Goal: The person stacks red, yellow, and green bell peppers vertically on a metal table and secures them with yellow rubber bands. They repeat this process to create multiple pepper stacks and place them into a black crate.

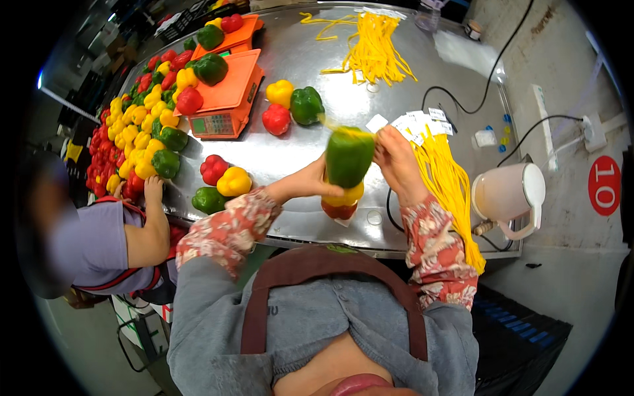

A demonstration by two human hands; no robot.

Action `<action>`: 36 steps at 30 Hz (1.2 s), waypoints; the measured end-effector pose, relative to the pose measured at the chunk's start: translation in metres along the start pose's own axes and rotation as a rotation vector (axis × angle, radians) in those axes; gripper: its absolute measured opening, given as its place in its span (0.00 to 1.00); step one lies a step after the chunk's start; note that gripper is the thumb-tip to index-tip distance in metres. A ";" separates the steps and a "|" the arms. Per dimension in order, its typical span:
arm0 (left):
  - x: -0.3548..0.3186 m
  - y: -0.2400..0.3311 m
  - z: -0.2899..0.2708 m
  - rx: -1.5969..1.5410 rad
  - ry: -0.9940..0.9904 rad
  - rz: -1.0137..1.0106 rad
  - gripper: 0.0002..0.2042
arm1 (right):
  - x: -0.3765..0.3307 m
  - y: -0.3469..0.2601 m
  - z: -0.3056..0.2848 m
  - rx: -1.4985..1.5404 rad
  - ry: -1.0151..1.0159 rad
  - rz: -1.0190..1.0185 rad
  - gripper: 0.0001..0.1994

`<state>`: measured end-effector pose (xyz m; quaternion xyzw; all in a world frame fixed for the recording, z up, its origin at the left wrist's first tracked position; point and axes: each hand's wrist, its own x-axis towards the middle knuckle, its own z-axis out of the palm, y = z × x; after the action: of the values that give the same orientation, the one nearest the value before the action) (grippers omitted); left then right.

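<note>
My left hand (309, 181) is wrapped round the left side of a stack of bell peppers held over the metal table. A green pepper (349, 158) is on top, a yellow pepper (350, 194) below it and a red pepper (339, 210) at the bottom. Across the top of the green pepper runs a blurred yellow strip (345, 129). My right hand (398, 162) is closed at the upper right of the green pepper, its fingertips pinched at the strip's end. Right beside it lies a bundle of long yellow strips (439, 171) with white tags (422, 125).
Groups of loose peppers (224, 181) lie to the left. Orange scales (228, 92) stand beyond, next to a large pepper pile (135, 132), where a co-worker's hand (153, 190) reaches. More yellow strips (376, 49) lie at the back. A jug (508, 191) and black cable (479, 109) are right.
</note>
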<state>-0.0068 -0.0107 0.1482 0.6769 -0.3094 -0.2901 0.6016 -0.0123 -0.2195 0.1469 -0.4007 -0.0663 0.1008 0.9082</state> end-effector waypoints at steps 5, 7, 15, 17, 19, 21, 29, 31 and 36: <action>0.039 -0.043 -0.016 -0.510 0.223 -0.078 0.24 | -0.008 0.036 -0.045 -0.228 0.177 0.023 0.27; 0.049 -0.055 -0.020 -0.716 0.252 -0.120 0.23 | -0.029 0.064 -0.048 -0.326 0.168 0.155 0.35; 0.089 -0.075 0.008 -0.884 0.051 -0.208 0.21 | -0.059 0.056 -0.013 -0.289 0.309 -0.043 0.40; 0.090 -0.049 0.027 -0.808 0.012 -0.194 0.19 | -0.078 0.046 0.003 -0.344 0.387 -0.116 0.42; 0.079 -0.026 0.038 -0.711 -0.010 -0.097 0.16 | -0.096 0.047 0.023 -0.526 0.503 -0.299 0.46; 0.085 0.000 0.033 -0.108 -0.054 0.227 0.18 | -0.108 0.044 0.032 -0.772 0.593 -0.480 0.50; 0.070 0.068 0.108 -0.407 -0.635 0.334 0.22 | -0.294 0.006 0.155 -1.003 1.197 -0.686 0.35; 0.067 0.057 0.111 -0.403 -0.758 0.339 0.18 | -0.350 0.021 0.188 -1.043 1.537 -0.862 0.26; 0.058 0.037 0.122 -0.245 -0.822 0.133 0.13 | -0.454 0.091 0.201 -0.801 2.133 -1.442 0.26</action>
<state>-0.0653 -0.1355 0.1707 0.4074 -0.5293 -0.5307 0.5218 -0.5054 -0.1232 0.1966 -0.3947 0.4480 -0.7798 0.1882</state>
